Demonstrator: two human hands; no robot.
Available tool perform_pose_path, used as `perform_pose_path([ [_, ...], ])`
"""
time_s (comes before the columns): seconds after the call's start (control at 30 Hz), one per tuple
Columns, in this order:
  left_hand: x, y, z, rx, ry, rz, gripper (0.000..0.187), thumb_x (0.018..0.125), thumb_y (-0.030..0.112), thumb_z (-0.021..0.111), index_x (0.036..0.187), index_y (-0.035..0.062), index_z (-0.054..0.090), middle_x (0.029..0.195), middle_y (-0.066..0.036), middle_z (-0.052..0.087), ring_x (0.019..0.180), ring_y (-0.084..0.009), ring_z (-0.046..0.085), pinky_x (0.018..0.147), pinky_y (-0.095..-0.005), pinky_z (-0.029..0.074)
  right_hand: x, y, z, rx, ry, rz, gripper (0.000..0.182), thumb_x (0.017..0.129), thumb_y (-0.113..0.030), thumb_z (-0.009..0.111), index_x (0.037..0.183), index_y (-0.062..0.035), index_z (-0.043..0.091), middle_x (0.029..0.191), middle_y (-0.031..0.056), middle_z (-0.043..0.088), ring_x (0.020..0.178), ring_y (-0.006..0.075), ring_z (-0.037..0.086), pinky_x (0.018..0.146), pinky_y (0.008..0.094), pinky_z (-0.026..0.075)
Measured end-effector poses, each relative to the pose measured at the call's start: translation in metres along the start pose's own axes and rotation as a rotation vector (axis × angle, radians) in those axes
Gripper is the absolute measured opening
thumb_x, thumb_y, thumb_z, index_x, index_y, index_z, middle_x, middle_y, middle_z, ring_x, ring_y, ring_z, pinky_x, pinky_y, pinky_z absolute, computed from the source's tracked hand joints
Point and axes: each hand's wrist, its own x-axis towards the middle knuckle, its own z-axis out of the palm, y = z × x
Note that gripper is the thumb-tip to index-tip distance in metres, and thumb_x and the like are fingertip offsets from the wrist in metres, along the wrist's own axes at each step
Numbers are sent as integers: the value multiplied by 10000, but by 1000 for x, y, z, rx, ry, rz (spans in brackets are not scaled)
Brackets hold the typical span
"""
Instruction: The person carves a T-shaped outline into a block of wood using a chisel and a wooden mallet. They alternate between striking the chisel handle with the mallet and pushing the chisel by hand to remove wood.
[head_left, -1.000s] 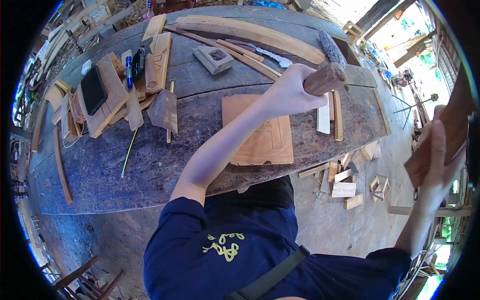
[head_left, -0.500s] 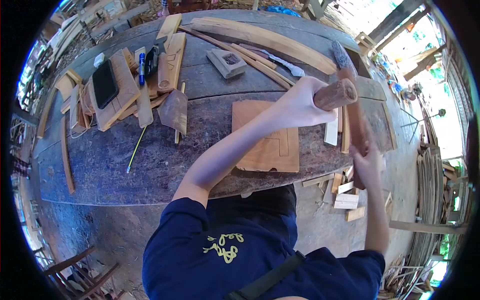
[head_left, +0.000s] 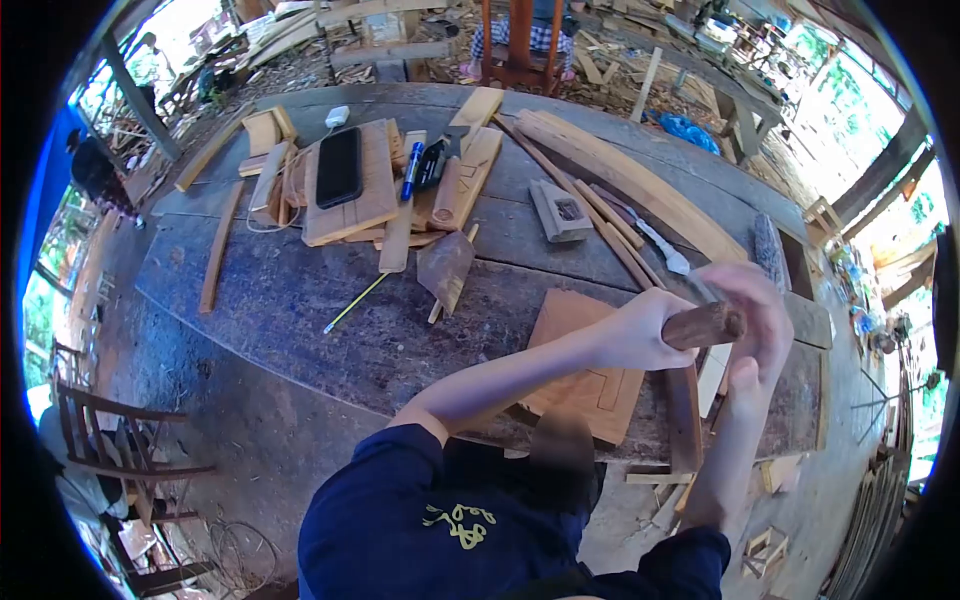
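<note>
My left hand (head_left: 640,330) is closed around a round wooden handle (head_left: 705,326), whose end points right. A grey strip, perhaps its blade, shows just above the fist. Beside the handle's end is my right hand (head_left: 765,320), fingers loosely curved and thumb apart, with nothing visible in its grasp. Below the hands, a reddish-brown wooden bar (head_left: 685,425) lies on the table. A flat brown board (head_left: 590,390) with pencilled lines is partly under my left forearm. A rough grey piece (head_left: 769,248) lies beyond my right hand.
A phone (head_left: 339,166) lies on boards at the left, near a blue marker (head_left: 412,170) and a yellow pencil (head_left: 355,303). A grey block (head_left: 560,211) and long wood strips (head_left: 640,180) lie farther back. Another person (head_left: 545,38) is beyond the table.
My right hand has let go of the brown bar and moved up beside the handle. The camera view has swung, shifting the table's contents. My left hand still grips the handle.
</note>
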Motion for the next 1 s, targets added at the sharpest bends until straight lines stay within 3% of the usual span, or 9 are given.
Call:
perform_pose_path([
  [0.07,-8,-2,0,391,166,222,188,770,122,673,870,-19,598,708,-71,618,668,-214,622,629,-294,473,16,11,3,244,-423,54,302,787,-220,665,863,70,623,853,171,633,779,228,617,691,324,492],
  [0.1,-16,-4,-12,568,-90,-121,290,797,180,639,1002,-10,567,864,-161,624,854,-344,620,757,-369,489,18,10,22,357,-313,49,285,801,-142,633,603,48,559,579,120,576,517,174,567,485,264,461],
  [0.13,-28,-5,-19,568,-69,-131,290,797,180,639,1002,-10,567,864,-161,624,854,-344,620,757,-369,489,17,14,24,373,-330,54,285,801,-142,633,603,48,559,579,120,576,517,174,567,485,264,461],
  [0.2,-53,-8,-31,667,-11,-27,350,816,199,607,1096,6,528,1073,-188,576,1074,-349,540,924,-426,418,13,24,24,650,-211,117,327,823,-78,572,528,15,467,517,129,537,407,151,500,389,244,416],
  [0.27,-90,-24,-39,941,71,-44,374,834,194,579,1150,10,500,1233,-215,481,1225,-373,413,1039,-457,305,14,33,28,673,-166,62,350,841,-55,528,513,-16,412,493,122,509,353,131,433,333,238,366],
  [0.33,-121,-28,-26,1159,200,-341,424,857,181,546,1232,-2,471,1373,-236,353,1306,-402,312,1083,-471,250,12,40,24,708,-56,51,343,870,-51,495,538,-9,420,476,104,478,360,129,419,337,247,360],
  [0.43,-140,-39,-5,1281,271,-393,485,881,148,500,1326,-20,406,1446,-253,255,1352,-415,237,1103,-479,215,13,51,17,687,-118,39,235,929,-145,442,710,-60,427,532,34,440,395,105,419,395,237,386],
  [0.77,-130,-46,-5,1178,267,-514,483,895,45,430,1369,-29,377,1472,-261,216,1367,-427,205,1105,-463,233,31,80,-5,616,-224,173,299,984,-147,240,765,-101,438,586,-3,406,434,81,358,466,233,363],
  [1.0,-131,-50,-5,1187,281,-507,508,855,17,468,1356,-35,402,1465,-271,228,1364,-434,213,1097,-466,256,30,82,-10,600,-92,246,260,952,-123,298,723,-103,419,563,-1,390,427,81,336,457,235,330],
])
